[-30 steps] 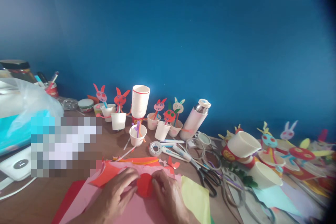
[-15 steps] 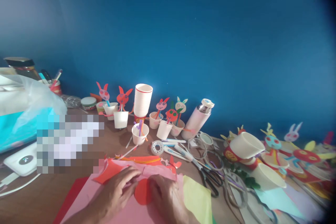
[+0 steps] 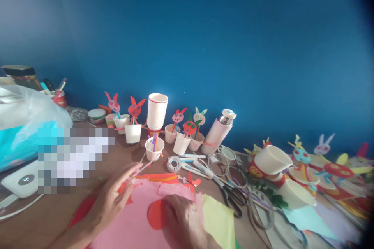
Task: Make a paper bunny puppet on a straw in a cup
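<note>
An orange-red paper circle (image 3: 156,214) lies over the pink paper (image 3: 128,221). My right hand (image 3: 185,218) is closed at the circle's right edge, its fingers curled and partly hiding that edge. My left hand (image 3: 118,190) is off the circle, at the upper left of the pink paper, with thumb and fingers apart. Its fingertips are close to a thin pale strip (image 3: 145,168) that lies before a white paper cup (image 3: 154,151) with purple and orange strips in it; whether they touch the strip I cannot tell.
Orange and red paper scraps (image 3: 160,177) lie just beyond the pink paper. To the right are a tape roll (image 3: 174,164), pens, black-handled scissors (image 3: 232,198) and yellow paper (image 3: 219,218). Cups with paper rabbit figures, a cup stack (image 3: 157,113) and a leaning thermos (image 3: 217,132) stand behind.
My left hand has let go of the circle's left side and moved up and left, towards the pale strip. My right hand stays at the circle. The view has shifted slightly.
</note>
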Motion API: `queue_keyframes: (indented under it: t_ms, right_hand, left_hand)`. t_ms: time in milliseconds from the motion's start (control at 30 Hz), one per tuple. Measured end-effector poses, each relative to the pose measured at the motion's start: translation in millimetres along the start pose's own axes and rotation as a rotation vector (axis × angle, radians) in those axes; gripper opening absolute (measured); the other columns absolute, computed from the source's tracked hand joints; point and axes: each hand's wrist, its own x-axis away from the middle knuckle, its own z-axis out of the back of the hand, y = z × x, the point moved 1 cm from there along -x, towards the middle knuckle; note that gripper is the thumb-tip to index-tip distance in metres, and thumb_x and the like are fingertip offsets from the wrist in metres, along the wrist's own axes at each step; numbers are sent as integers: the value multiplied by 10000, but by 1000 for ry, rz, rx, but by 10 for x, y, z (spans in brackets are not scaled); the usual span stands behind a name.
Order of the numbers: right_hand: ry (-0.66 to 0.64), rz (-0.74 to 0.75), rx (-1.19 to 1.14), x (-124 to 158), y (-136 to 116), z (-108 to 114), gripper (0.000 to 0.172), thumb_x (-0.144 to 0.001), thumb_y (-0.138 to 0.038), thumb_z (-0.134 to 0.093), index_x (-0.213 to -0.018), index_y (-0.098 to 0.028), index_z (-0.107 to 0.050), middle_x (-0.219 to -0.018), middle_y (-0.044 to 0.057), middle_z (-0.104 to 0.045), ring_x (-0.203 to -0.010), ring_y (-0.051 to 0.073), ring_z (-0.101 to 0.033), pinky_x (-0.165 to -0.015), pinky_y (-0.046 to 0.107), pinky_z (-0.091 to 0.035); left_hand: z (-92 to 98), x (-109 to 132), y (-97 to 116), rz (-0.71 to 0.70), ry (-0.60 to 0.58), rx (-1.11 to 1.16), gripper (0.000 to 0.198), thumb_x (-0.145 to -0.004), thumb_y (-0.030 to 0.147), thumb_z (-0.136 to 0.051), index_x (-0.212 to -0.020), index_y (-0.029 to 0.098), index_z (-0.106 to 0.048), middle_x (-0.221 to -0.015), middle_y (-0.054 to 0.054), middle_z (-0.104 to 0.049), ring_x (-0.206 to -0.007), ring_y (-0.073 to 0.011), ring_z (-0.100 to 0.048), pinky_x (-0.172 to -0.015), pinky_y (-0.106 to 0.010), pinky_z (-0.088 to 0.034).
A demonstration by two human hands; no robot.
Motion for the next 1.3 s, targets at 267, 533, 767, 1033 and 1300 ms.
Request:
queue_keyframes:
  t_ms: [267,533,767,1033,1300]
  right_hand:
    - [78,35,100,11,9,-39,181,-848,-103,-418,-746,-214,-519,-648,-33,-624,-567,113,-574,-522,223,-321]
    - [82,166,245,37,133,-148,156,-856,-133,-434,-725,-213,-467,-632,-23,-599,-530,121,-540,-502,250,-273]
    - [140,118,372,-46,236,69,128,-817,-113,-532,-777,-232,-557,-741,7,-617,-623,159,-551,-568,262,-302]
    - [109,100,488,-120,218,121,160,-763,-146,-623,-878,-254,-597,-966,64,-633,-844,258,-563,-727,368,-365]
    - [187,276,402,-63,162,171,121,-835,-141,-504,-813,-238,-573,-732,11,-596,-712,194,-518,-695,330,-310]
  left_hand:
    - [-94,206,208,-430,-15,-207,280,-863,179,-539,-1124,271,-582,-1088,5,-682,-1040,-167,-604,-990,-249,-411]
    - [-459,372,423,-650,-250,-123,200,-844,168,-457,-825,230,-647,-870,-26,-686,-806,-181,-601,-770,-270,-515]
    - [-377,356,463,-595,-341,-157,221,-820,120,-481,-924,237,-638,-923,-19,-687,-884,-193,-587,-818,-295,-490]
    - [-319,302,529,-551,-416,-131,197,-820,108,-507,-871,237,-648,-939,-17,-691,-887,-196,-584,-821,-305,-497]
    - [-312,292,545,-600,-388,-155,315,-824,70,-474,-1023,242,-647,-980,-24,-700,-942,-196,-594,-852,-304,-497]
